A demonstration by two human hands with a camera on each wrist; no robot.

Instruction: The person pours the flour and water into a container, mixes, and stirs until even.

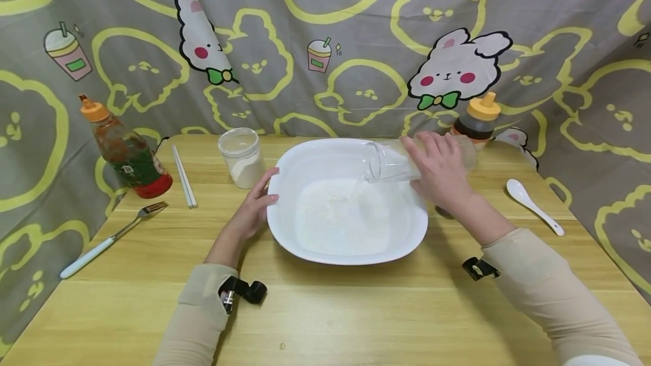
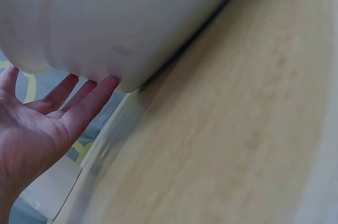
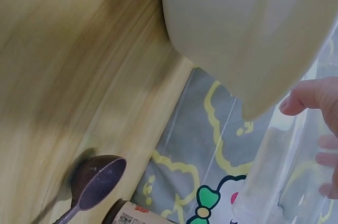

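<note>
A large white plastic basin [image 1: 346,258] stands mid-table with white powder and clear liquid in its bottom. Along its left side, my left hand [image 1: 254,205] touches the wall near the rim. The left wrist view shows that hand's [image 2: 47,123] fingers extended against the outer wall. My right hand [image 1: 439,171] grips a clear glass jar [image 1: 391,162] tilted on its side, mouth to the left over the basin. Liquid runs from the mouth into the basin. From the right wrist, the thumb of my right hand [image 3: 322,102] lies along the clear jar [image 3: 274,155].
Left of the basin are a jar of white powder [image 1: 241,162], chopsticks [image 1: 184,177], a fork [image 1: 114,239] and a red sauce bottle [image 1: 132,157]. On the right lie a white spoon [image 1: 534,207], a dark scoop [image 3: 97,182] and a yellow-capped bottle [image 1: 478,120]. A patterned curtain [image 1: 335,44] hangs behind.
</note>
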